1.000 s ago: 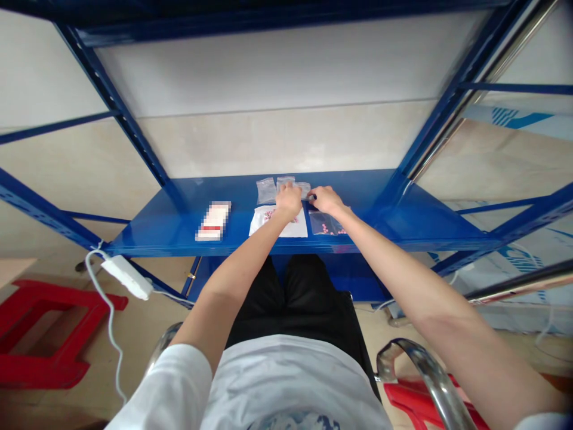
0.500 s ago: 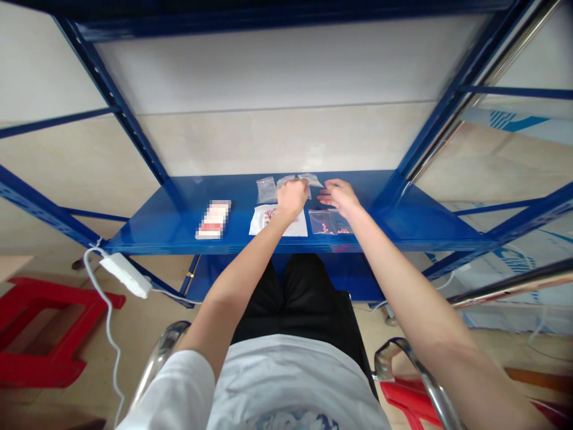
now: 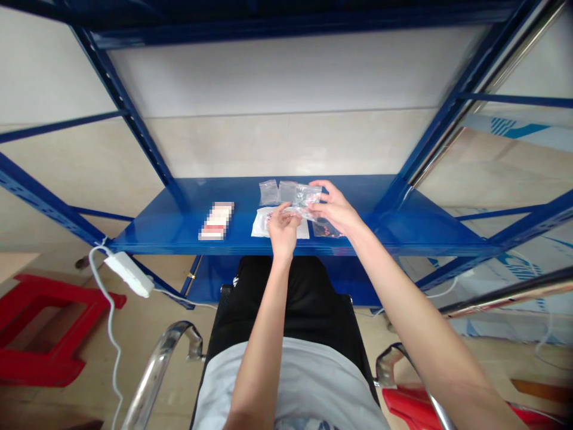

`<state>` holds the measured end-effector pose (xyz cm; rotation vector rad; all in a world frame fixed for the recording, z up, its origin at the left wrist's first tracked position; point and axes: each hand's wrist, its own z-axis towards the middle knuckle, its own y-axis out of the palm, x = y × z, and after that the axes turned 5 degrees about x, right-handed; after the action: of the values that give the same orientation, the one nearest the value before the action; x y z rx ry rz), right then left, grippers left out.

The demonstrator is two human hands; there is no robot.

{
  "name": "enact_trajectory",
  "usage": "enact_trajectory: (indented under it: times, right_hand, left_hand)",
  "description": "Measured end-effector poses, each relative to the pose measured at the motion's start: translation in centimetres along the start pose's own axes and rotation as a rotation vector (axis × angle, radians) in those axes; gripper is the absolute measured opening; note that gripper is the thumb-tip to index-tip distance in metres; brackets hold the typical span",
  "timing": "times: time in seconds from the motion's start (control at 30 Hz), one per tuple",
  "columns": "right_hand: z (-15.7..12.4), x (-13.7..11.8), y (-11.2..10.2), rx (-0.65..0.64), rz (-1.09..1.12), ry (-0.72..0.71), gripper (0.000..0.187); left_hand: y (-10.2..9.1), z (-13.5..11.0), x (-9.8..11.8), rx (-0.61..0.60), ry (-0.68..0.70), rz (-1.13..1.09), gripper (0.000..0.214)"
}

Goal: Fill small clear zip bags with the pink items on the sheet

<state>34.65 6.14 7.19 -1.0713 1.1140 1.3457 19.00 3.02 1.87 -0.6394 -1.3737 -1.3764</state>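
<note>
My right hand (image 3: 336, 210) holds a small clear plastic bag (image 3: 307, 196) by its right side, thumb and fingers around the edge. Just left of it, my left hand (image 3: 283, 228) hovers over a white sheet (image 3: 261, 224) with small pink and red pieces on it. Its fingers are curled but apart, and I see nothing between them. Two more clear bags, a left one (image 3: 268, 193) and a middle one (image 3: 287, 190), lie behind the sheet. Partly under my right hand is a clear bag with small pink pieces (image 3: 326, 229).
A blurred-out white and red item (image 3: 216, 221) lies on the left of the blue shelf (image 3: 179, 203). Blue posts frame both sides. A white power strip (image 3: 129, 274) hangs by the left post, above a red stool (image 3: 54, 322). Chrome armrests flank me.
My right hand has taken up the rightmost clear bag and brought it nearer. My left hand has drawn back from the bags to above the white sheet.
</note>
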Motion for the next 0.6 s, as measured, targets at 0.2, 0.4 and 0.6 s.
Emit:
enact_trajectory:
  times: [0.2, 0.4, 0.6]
  right_hand:
    - [-0.8, -0.3, 0.6, -0.143, -0.136, 0.049, 0.037]
    - [-0.6, 0.9, 2.7, -0.108, -0.205, 0.052, 0.040]
    - [-0.1, 2.1, 3.8, -0.089, -0.319, -0.031, 0.027]
  left_hand:
    - [-3.7, -0.4, 1.3, 0.028, -0.018, 0.074, 0.035]
    - [-6.5, -0.3, 2.5, -0.057, 0.006, 0.181, 0.029]
    - [-8.5, 1.3, 3.3, -0.185, 0.066, 0.389, 0.022]
